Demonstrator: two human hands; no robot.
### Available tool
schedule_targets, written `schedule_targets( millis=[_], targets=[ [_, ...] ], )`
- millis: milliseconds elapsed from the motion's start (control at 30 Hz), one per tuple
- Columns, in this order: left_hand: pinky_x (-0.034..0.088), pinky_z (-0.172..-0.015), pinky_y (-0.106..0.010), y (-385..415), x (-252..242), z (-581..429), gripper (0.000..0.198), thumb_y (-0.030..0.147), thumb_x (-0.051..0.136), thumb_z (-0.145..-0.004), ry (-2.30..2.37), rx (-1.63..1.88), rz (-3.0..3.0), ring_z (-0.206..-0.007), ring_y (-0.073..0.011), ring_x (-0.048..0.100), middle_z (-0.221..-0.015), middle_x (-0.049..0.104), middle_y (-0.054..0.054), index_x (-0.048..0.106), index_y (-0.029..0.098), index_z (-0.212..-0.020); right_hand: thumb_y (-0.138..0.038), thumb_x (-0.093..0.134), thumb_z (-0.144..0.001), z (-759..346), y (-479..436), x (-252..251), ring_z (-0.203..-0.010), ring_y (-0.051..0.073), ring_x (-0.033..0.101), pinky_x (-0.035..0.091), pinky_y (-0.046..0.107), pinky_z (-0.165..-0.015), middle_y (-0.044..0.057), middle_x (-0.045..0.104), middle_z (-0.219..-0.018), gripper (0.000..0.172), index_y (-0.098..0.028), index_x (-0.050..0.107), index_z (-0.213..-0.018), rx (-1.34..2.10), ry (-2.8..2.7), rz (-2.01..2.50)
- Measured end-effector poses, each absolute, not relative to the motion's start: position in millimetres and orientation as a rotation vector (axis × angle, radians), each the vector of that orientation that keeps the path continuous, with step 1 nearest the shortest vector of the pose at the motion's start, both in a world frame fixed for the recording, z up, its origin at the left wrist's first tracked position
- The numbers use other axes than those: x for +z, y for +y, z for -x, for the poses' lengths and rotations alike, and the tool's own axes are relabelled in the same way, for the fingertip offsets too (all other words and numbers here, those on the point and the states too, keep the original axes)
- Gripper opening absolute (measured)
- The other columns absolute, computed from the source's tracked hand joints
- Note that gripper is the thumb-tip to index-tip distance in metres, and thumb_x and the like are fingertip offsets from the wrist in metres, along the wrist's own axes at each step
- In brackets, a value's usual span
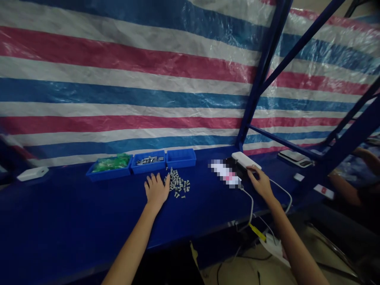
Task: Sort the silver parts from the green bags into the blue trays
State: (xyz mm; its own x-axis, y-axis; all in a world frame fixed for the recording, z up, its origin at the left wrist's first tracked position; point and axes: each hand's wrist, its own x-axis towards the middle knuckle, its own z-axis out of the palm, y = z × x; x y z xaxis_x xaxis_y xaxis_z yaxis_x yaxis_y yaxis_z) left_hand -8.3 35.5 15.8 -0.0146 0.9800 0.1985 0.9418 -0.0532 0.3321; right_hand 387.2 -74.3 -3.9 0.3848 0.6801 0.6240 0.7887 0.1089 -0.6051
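My left hand [156,189] lies palm down on the blue table with its fingers spread. Its thumb edge touches a loose pile of small metal screws [175,182]. Further right, my right hand [261,183] has its fingers bent around the near right end of a white oblong power strip [244,159]; the fingertips are partly hidden. Just left of it lies a phone [225,173] with a blurred-out screen and a white cable [251,202] at its lower end. Behind the pile stand a blue bin with metal parts [148,160] and an empty blue bin [181,158].
A blue bin of green packets [111,166] and a white box [32,173] stand at left. Blue frame posts [252,107] rise behind my right hand. Beyond are a white scale [295,157], a white card [323,191] and another person's arm [344,188]. Cables hang past the table's front edge.
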Motion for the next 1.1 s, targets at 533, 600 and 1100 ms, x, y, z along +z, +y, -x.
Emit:
schedule_targets(
  millis=[533,600,1100],
  targets=[
    [0.034,-0.097,-0.044,25,35,-5,0.038,0.043,0.032,-0.09,1.509,1.006,-2.27,-0.116,-0.0255,0.047,-0.119,0.055,-0.009,0.048,0.022,-0.117,-0.029,0.04,-0.084,-380,-82,-2,-0.088,0.024,0.064,0.037,0.039,-0.091,0.007,0.072,-0.079,0.032,-0.018,0.063,-0.104,-0.389,-1.11,1.755],
    [0.035,-0.096,-0.043,27,37,-3,0.037,0.042,0.033,-0.089,1.544,1.083,-2.24,-0.114,-0.0253,0.049,-0.117,0.056,-0.008,0.048,0.022,-0.116,-0.029,0.04,-0.084,-380,-84,-2,-0.086,0.024,0.064,0.038,0.037,-0.088,0.008,0.072,-0.082,0.033,-0.016,0.061,-0.105,-0.423,-1.001,1.725],
    [0.037,-0.091,-0.043,39,31,-2,0.035,0.038,0.036,-0.087,1.67,1.077,-2.176,-0.106,-0.0257,0.053,-0.111,0.058,-0.009,0.048,0.021,-0.115,-0.035,0.04,-0.086,-385,-76,-5,-0.102,0.026,0.054,0.035,0.042,-0.088,0.006,0.065,-0.111,0.039,-0.026,0.056,-0.12,-0.213,-1.373,1.895]
  ],
)
